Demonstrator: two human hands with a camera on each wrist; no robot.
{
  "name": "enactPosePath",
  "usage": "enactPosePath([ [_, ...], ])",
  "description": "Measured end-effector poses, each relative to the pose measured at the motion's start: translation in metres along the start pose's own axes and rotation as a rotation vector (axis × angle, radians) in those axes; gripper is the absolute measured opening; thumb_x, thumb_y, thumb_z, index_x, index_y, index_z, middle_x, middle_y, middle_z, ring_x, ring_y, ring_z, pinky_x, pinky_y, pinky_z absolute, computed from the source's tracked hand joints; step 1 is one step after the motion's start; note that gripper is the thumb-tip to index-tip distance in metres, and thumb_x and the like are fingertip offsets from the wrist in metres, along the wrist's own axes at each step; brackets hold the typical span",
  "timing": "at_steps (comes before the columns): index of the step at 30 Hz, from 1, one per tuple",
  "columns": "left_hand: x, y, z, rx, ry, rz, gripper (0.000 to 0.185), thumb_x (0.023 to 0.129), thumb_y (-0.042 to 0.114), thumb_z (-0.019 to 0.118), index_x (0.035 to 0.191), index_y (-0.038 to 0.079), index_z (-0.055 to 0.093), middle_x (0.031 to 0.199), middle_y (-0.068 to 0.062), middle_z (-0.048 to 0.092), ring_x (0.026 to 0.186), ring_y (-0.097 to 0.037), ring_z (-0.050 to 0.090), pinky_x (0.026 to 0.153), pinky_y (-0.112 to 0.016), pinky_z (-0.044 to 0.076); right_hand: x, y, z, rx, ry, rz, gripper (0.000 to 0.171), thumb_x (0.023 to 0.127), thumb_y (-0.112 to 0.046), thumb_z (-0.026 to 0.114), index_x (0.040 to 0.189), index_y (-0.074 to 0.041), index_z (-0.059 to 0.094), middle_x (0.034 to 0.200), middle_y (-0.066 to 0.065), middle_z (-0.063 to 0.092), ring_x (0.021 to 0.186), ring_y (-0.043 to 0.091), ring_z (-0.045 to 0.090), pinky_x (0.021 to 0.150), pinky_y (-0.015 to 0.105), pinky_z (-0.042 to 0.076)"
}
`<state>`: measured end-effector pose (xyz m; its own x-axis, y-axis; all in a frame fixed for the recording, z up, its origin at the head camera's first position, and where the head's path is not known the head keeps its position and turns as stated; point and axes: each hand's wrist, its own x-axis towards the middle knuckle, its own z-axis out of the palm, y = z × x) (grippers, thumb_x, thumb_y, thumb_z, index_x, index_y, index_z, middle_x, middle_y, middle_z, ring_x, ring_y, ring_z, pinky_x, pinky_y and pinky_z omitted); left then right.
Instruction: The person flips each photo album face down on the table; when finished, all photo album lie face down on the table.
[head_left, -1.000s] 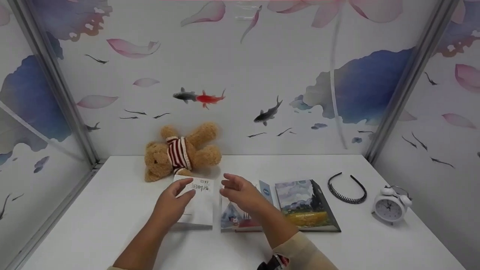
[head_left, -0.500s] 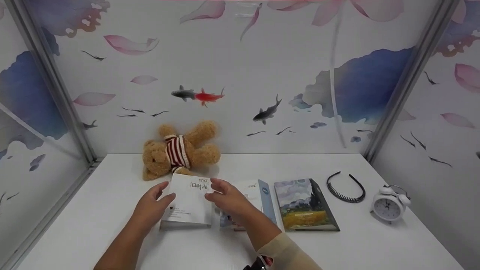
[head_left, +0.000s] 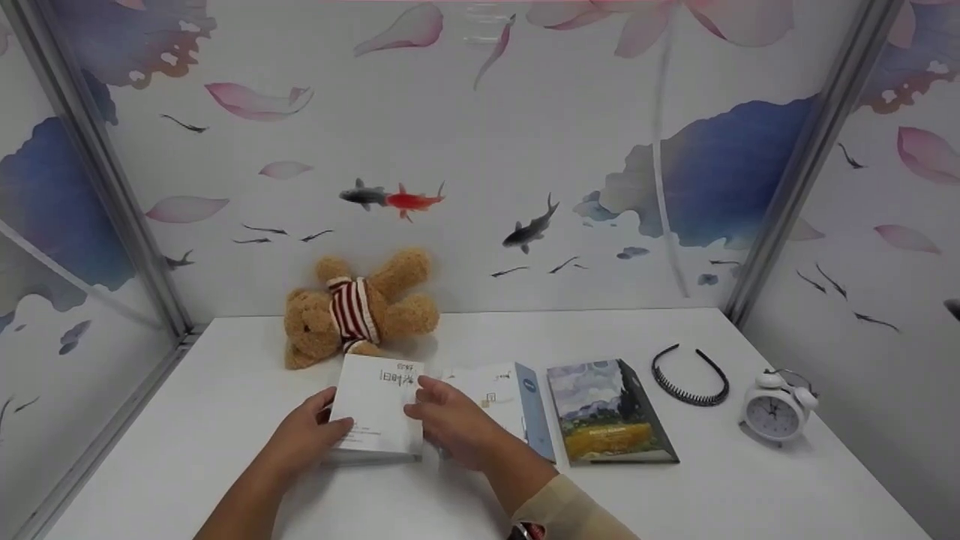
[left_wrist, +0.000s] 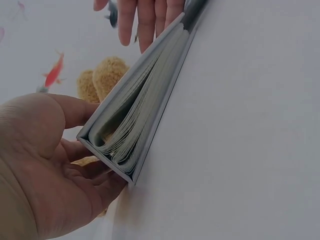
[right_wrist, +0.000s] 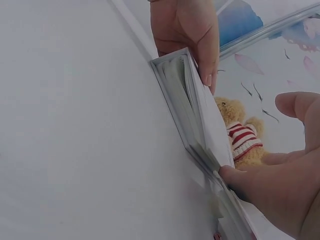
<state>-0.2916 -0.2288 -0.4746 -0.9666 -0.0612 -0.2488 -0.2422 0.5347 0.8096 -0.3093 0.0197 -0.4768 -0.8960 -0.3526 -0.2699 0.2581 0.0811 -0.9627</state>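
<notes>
A white book [head_left: 379,409] lies on the white table [head_left: 225,420] in front of a teddy bear [head_left: 358,313]. My left hand [head_left: 328,421] grips its left edge, thumb on the cover and fingers beneath. My right hand [head_left: 420,401] holds its right edge. In the left wrist view the book [left_wrist: 137,125] gapes a little, its pages fanned, between my left hand [left_wrist: 75,145] and the right hand's fingers [left_wrist: 145,22]. The right wrist view shows the book [right_wrist: 192,110] between my right hand [right_wrist: 260,150] and the left hand's fingers [right_wrist: 190,30].
Right of the white book lie a white-and-blue book [head_left: 517,394] and a book with a painted landscape cover [head_left: 609,411]. Further right are a black headband [head_left: 690,375] and a white alarm clock [head_left: 776,409]. Patterned walls close the table on three sides.
Both hands have come down from hovering over the white book and closed on its left and right edges. The book has shifted slightly to the left.
</notes>
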Motion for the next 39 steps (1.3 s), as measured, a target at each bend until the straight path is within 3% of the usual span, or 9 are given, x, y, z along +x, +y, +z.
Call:
enactPosePath([
  [5,-0.004,0.003,-0.005,-0.012,0.010,0.004,0.079,0.103,0.025,0.068,0.169,0.005,0.029,0.174,-0.024,0.031,0.162,-0.047,0.029,0.131,-0.063,0.025,-0.001,0.002,0.003,0.002,-0.050,-0.021,0.081,0.097,-0.029,0.076,0.167,-0.020,0.038,0.176,0.010,0.035,0.164,0.037,0.032,0.131,0.057,0.033],
  [11,-0.012,0.012,-0.016,-0.029,0.024,0.000,0.073,0.105,0.027,0.061,0.169,0.012,0.030,0.177,-0.019,0.028,0.164,-0.047,0.024,0.131,-0.066,0.022,-0.002,0.001,0.003,0.047,-0.111,-0.012,0.078,0.098,-0.030,0.077,0.166,-0.021,0.041,0.176,0.006,0.035,0.161,0.034,0.039,0.129,0.058,0.036],
  [16,-0.016,0.016,-0.018,-0.011,0.028,-0.025,0.065,0.109,0.032,0.053,0.169,0.017,0.033,0.179,-0.015,0.023,0.166,-0.047,0.013,0.130,-0.072,0.015,-0.002,0.002,0.001,0.014,-0.125,-0.016,0.074,0.098,-0.032,0.076,0.164,-0.022,0.045,0.174,0.009,0.038,0.160,0.034,0.040,0.130,0.058,0.036],
  [19,-0.019,0.018,-0.019,-0.042,0.042,-0.020,0.060,0.111,0.034,0.050,0.167,0.017,0.037,0.178,-0.016,0.027,0.166,-0.046,0.020,0.129,-0.071,0.023,-0.004,0.002,0.002,-0.029,-0.116,-0.039,0.074,0.098,-0.032,0.076,0.164,-0.022,0.044,0.172,0.012,0.041,0.159,0.036,0.042,0.129,0.059,0.037],
  [24,-0.025,0.025,-0.020,-0.195,0.047,0.046,0.059,0.111,0.029,0.053,0.166,0.013,0.039,0.175,-0.016,0.035,0.158,-0.041,0.041,0.128,-0.064,0.035,-0.008,-0.001,0.003,-0.076,-0.112,-0.086,0.075,0.099,-0.032,0.075,0.165,-0.019,0.042,0.172,0.015,0.041,0.159,0.038,0.041,0.129,0.059,0.037],
  [30,-0.030,0.035,-0.012,-0.316,0.022,0.132,0.066,0.106,0.022,0.066,0.166,0.013,0.040,0.176,-0.010,0.035,0.161,-0.038,0.037,0.130,-0.059,0.034,-0.012,-0.007,0.000,-0.047,-0.167,-0.126,0.066,0.102,-0.041,0.072,0.162,-0.034,0.046,0.173,0.004,0.041,0.156,0.035,0.047,0.128,0.066,0.034],
  [36,-0.034,0.039,0.001,-0.378,-0.062,0.224,0.072,0.106,0.028,0.067,0.169,0.024,0.033,0.182,-0.005,0.018,0.164,-0.043,0.029,0.130,-0.066,0.030,-0.016,-0.014,0.003,-0.003,-0.192,-0.222,0.064,0.103,-0.047,0.069,0.162,-0.044,0.043,0.173,0.006,0.039,0.153,0.031,0.051,0.123,0.054,0.047],
  [39,-0.037,0.040,0.005,-0.393,-0.070,0.261,0.071,0.107,0.029,0.066,0.169,0.027,0.033,0.181,-0.005,0.020,0.165,-0.042,0.028,0.130,-0.063,0.032,-0.019,-0.017,0.005,0.013,-0.194,-0.226,0.067,0.103,-0.048,0.069,0.163,-0.046,0.039,0.171,0.007,0.041,0.151,0.031,0.053,0.121,0.051,0.050],
])
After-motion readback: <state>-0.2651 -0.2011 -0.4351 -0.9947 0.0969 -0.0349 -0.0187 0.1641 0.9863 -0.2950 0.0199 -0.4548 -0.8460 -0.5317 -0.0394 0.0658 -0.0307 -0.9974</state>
